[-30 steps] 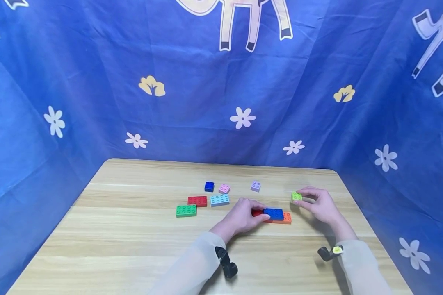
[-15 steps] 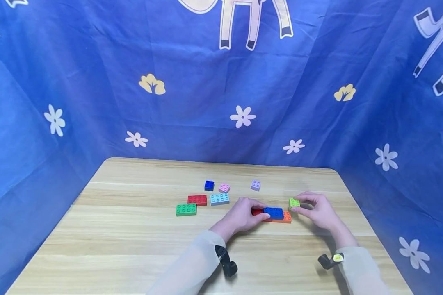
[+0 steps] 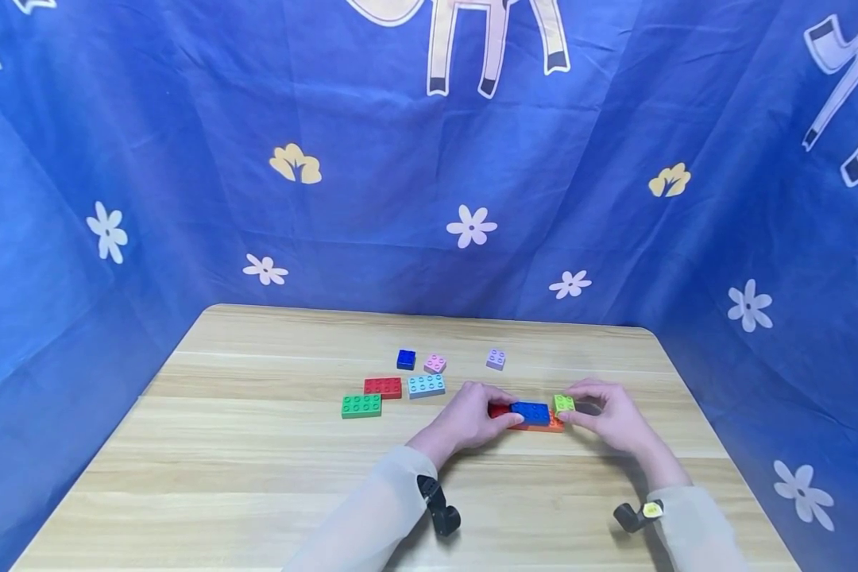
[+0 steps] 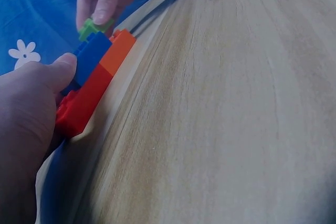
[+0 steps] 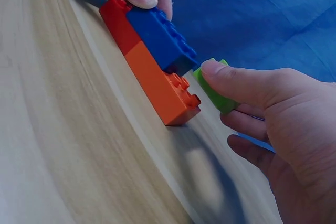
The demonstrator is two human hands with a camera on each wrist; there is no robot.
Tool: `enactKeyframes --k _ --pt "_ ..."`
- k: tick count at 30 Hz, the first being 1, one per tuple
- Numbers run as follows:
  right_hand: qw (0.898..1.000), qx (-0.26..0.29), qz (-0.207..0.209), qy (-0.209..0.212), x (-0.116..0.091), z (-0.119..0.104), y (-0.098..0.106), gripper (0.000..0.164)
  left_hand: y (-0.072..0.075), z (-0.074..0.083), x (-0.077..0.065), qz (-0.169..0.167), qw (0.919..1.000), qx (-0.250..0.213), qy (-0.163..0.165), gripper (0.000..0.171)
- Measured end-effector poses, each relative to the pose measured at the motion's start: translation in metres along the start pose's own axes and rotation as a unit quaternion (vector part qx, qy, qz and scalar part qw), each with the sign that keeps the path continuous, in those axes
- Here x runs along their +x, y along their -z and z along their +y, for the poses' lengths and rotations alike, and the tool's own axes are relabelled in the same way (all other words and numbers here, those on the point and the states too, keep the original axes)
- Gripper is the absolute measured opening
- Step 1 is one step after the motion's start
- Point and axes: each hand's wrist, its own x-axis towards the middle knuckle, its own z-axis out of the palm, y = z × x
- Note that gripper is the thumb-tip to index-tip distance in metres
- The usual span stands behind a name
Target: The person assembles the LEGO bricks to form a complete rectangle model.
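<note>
A blue brick (image 5: 160,40) sits across a red brick (image 4: 86,100) and an orange brick (image 5: 157,85), which lie end to end on the table. My left hand (image 3: 469,417) grips the blue brick near its left end, thumb on the near side. Between the thumb and fingers of my right hand (image 3: 615,415) is a small lime green brick (image 3: 563,404). In the right wrist view this brick is tilted and held just above and beside the exposed studs at the orange brick's right end. Whether it touches them cannot be told.
Left of the hands lie a green brick (image 3: 361,406), another red brick (image 3: 382,388) and a light blue brick (image 3: 427,385). Farther back are small dark blue (image 3: 406,359), pink (image 3: 434,363) and lilac bricks (image 3: 496,359). A blue curtain (image 3: 372,238) stands behind the table (image 3: 257,477).
My right hand has carried the lime green brick left and toward me, from behind the stack to the orange brick's right end. My left hand has kept its hold on the stack.
</note>
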Motion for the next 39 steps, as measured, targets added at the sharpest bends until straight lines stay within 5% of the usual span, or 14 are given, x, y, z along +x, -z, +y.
enactKeyframes --k 13,39 --pt "0.999 -0.030 -0.001 0.011 -0.003 0.003 -0.010 0.036 0.000 0.000 0.000 0.001 1.0000 -0.003 0.001 0.039" --pt "0.998 -0.046 -0.036 -0.040 -0.004 0.002 -0.009 0.039 -0.001 0.001 -0.001 0.005 1.0000 -0.002 0.007 0.039"
